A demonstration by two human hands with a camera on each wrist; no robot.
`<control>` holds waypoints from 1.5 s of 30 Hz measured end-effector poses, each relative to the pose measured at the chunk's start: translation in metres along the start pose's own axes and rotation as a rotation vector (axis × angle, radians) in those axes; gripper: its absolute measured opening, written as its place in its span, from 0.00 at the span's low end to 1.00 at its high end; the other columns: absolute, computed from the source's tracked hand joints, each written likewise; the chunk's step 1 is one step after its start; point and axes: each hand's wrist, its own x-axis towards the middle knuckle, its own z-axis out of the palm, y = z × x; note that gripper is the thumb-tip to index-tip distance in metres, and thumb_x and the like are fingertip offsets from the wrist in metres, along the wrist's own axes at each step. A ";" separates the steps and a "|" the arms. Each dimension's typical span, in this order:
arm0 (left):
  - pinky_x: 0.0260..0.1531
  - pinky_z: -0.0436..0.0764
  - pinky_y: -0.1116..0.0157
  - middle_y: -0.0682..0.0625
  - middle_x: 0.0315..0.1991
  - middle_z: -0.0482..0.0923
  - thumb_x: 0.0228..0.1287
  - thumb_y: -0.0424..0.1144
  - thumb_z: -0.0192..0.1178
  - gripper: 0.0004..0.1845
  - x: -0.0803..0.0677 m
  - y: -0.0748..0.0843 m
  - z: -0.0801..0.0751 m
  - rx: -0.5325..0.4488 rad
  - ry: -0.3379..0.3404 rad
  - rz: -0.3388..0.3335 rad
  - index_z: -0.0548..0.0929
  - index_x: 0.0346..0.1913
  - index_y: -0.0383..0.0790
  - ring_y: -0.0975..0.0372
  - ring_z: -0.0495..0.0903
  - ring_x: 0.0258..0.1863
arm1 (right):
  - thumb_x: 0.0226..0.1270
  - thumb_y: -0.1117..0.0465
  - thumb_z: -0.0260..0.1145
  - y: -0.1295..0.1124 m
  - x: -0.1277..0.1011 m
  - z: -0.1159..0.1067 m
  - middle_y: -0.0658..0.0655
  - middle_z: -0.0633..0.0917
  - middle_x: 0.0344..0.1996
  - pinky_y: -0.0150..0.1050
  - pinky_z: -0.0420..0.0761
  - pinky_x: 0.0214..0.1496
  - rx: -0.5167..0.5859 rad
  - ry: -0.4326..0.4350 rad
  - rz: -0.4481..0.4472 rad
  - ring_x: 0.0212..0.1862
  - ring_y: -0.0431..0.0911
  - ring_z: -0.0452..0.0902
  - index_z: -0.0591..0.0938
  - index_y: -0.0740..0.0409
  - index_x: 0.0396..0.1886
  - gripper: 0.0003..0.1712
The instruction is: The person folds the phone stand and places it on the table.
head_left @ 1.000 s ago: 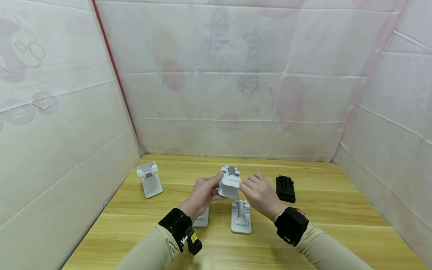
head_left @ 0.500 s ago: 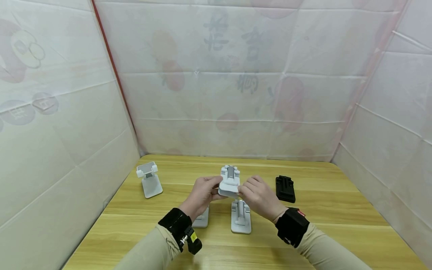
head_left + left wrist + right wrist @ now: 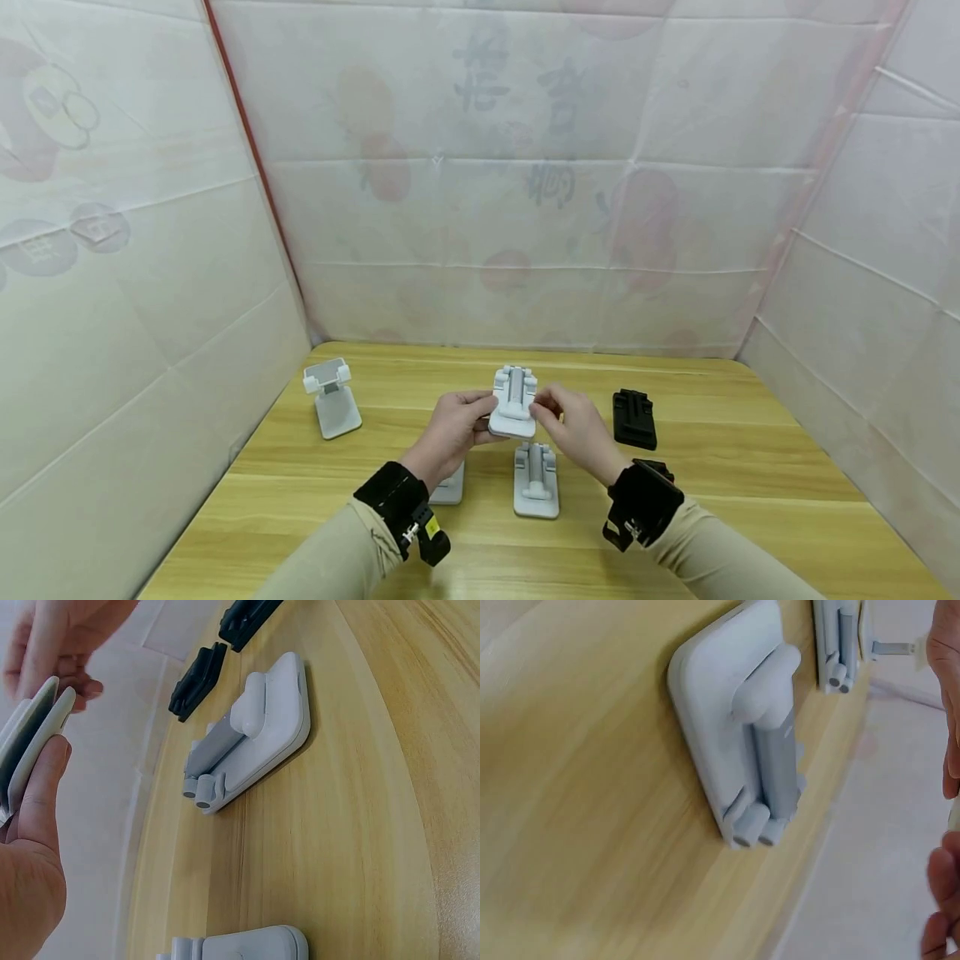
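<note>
Far left on the wooden table (image 3: pixel 712 500): a white stand opened upright (image 3: pixel 331 400), near the left wall, well apart from the hands. Next right, a folded white stand (image 3: pixel 450 487) lies flat, mostly hidden under the left wrist in the head view; only its edge shows at the bottom of the left wrist view (image 3: pixel 247 945). Left hand (image 3: pixel 450 429) grips the left side of the held white stand (image 3: pixel 513 404), raised above the table at centre; fingers curled around its edge, thumb on the near face. In the left wrist view the thumb (image 3: pixel 41 787) lies along the stand's folded plates (image 3: pixel 34 735), which look closed nearly flat together. Below the held one, another folded white stand (image 3: pixel 536 482) lies flat on the table, hinge barrels toward the person; same piece fills the right wrist view (image 3: pixel 742 742) and shows in the left wrist view (image 3: pixel 251 735). Right hand (image 3: pixel 573 429) pinches the right side of the held stand with thumb and fingertips, remaining fingers curled; right wrist view only catches its fingertips at frame edge (image 3: pixel 941 900). Furthest right, a black folded stand (image 3: pixel 634 419) lies flat, just beside the right hand, not touching.
</note>
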 end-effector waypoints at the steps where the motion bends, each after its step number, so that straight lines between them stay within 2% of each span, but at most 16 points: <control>1: 0.48 0.89 0.59 0.32 0.57 0.82 0.78 0.36 0.55 0.24 0.000 0.000 0.000 0.002 0.003 0.000 0.72 0.68 0.23 0.50 0.88 0.49 | 0.76 0.59 0.65 0.000 0.000 0.000 0.47 0.82 0.29 0.34 0.75 0.34 0.039 -0.020 0.064 0.32 0.39 0.74 0.81 0.52 0.41 0.03; 5: 0.47 0.89 0.59 0.31 0.57 0.81 0.78 0.34 0.54 0.24 0.001 -0.001 0.001 0.008 0.013 0.003 0.71 0.68 0.22 0.51 0.88 0.48 | 0.78 0.54 0.62 0.001 0.000 0.000 0.58 0.83 0.32 0.37 0.79 0.35 0.213 -0.118 0.290 0.34 0.48 0.77 0.81 0.54 0.41 0.09; 8: 0.48 0.89 0.59 0.30 0.59 0.80 0.79 0.34 0.54 0.23 0.001 -0.002 0.002 0.016 0.020 -0.002 0.71 0.69 0.23 0.50 0.87 0.49 | 0.79 0.50 0.61 0.004 0.000 0.001 0.60 0.83 0.32 0.44 0.82 0.41 0.372 -0.188 0.410 0.35 0.51 0.79 0.83 0.58 0.41 0.16; 12: 0.49 0.88 0.59 0.31 0.60 0.79 0.80 0.35 0.53 0.23 0.000 -0.002 0.003 0.034 0.029 -0.017 0.71 0.70 0.24 0.49 0.86 0.52 | 0.79 0.49 0.60 0.004 0.001 0.000 0.56 0.82 0.31 0.43 0.80 0.42 0.559 -0.256 0.496 0.34 0.48 0.77 0.82 0.64 0.45 0.20; 14: 0.50 0.88 0.60 0.32 0.60 0.80 0.80 0.35 0.52 0.24 -0.001 -0.002 0.002 0.039 0.030 -0.022 0.70 0.71 0.25 0.49 0.86 0.53 | 0.80 0.51 0.59 0.003 0.002 -0.001 0.55 0.81 0.31 0.39 0.77 0.41 0.618 -0.271 0.520 0.33 0.47 0.76 0.81 0.65 0.46 0.19; 17: 0.50 0.88 0.60 0.33 0.59 0.81 0.81 0.36 0.52 0.24 -0.001 -0.002 0.002 0.032 0.023 -0.039 0.69 0.71 0.25 0.50 0.87 0.51 | 0.81 0.53 0.57 0.002 0.004 -0.001 0.54 0.80 0.31 0.39 0.78 0.41 0.669 -0.259 0.550 0.33 0.46 0.75 0.80 0.66 0.46 0.18; 21: 0.51 0.88 0.59 0.33 0.58 0.81 0.80 0.39 0.53 0.25 -0.004 0.000 -0.004 0.036 0.007 -0.063 0.70 0.71 0.25 0.50 0.88 0.49 | 0.82 0.55 0.56 0.004 0.008 -0.002 0.55 0.79 0.31 0.41 0.77 0.42 0.664 -0.221 0.576 0.34 0.46 0.76 0.79 0.66 0.47 0.17; 25: 0.53 0.87 0.58 0.31 0.64 0.76 0.80 0.39 0.53 0.27 -0.010 0.003 -0.022 0.052 0.021 -0.051 0.67 0.73 0.26 0.48 0.86 0.53 | 0.83 0.57 0.55 0.013 0.012 -0.004 0.57 0.79 0.33 0.42 0.74 0.43 0.629 -0.185 0.618 0.37 0.50 0.76 0.77 0.65 0.48 0.14; 28: 0.54 0.86 0.58 0.29 0.66 0.74 0.81 0.39 0.52 0.26 -0.017 0.007 -0.045 0.044 0.083 -0.026 0.67 0.73 0.27 0.45 0.85 0.55 | 0.83 0.56 0.55 0.023 0.014 -0.005 0.58 0.80 0.33 0.42 0.73 0.42 0.583 -0.160 0.658 0.37 0.52 0.77 0.77 0.65 0.47 0.14; 31: 0.54 0.86 0.56 0.28 0.65 0.74 0.81 0.40 0.51 0.25 -0.028 0.013 -0.072 0.016 0.185 -0.003 0.68 0.71 0.26 0.45 0.85 0.55 | 0.82 0.56 0.56 0.036 0.016 -0.005 0.58 0.81 0.31 0.43 0.74 0.41 0.524 -0.147 0.687 0.36 0.53 0.78 0.78 0.65 0.46 0.14; 34: 0.55 0.86 0.55 0.30 0.61 0.79 0.81 0.42 0.50 0.25 -0.041 0.020 -0.099 -0.022 0.291 0.002 0.68 0.69 0.26 0.46 0.86 0.53 | 0.82 0.57 0.57 0.049 0.016 -0.004 0.59 0.82 0.30 0.44 0.74 0.39 0.486 -0.142 0.716 0.34 0.54 0.78 0.80 0.64 0.43 0.14; 38: 0.54 0.87 0.55 0.38 0.53 0.85 0.82 0.49 0.44 0.25 -0.058 0.028 -0.128 -0.083 0.393 -0.002 0.67 0.65 0.29 0.49 0.88 0.48 | 0.81 0.59 0.57 0.065 0.015 -0.003 0.60 0.83 0.27 0.42 0.73 0.36 0.431 -0.152 0.736 0.31 0.52 0.78 0.82 0.64 0.38 0.15; 41: 0.53 0.87 0.54 0.40 0.49 0.87 0.83 0.55 0.40 0.27 -0.065 0.031 -0.144 -0.129 0.426 -0.014 0.66 0.64 0.32 0.49 0.89 0.46 | 0.81 0.59 0.56 0.073 0.015 -0.002 0.59 0.83 0.25 0.39 0.72 0.32 0.377 -0.163 0.736 0.28 0.49 0.77 0.83 0.64 0.35 0.16; 45: 0.53 0.87 0.52 0.40 0.48 0.87 0.81 0.62 0.38 0.30 -0.068 0.034 -0.157 -0.192 0.435 -0.042 0.64 0.64 0.37 0.48 0.89 0.46 | 0.81 0.60 0.56 0.078 0.015 0.002 0.58 0.82 0.23 0.37 0.71 0.31 0.322 -0.172 0.740 0.26 0.47 0.75 0.84 0.64 0.31 0.18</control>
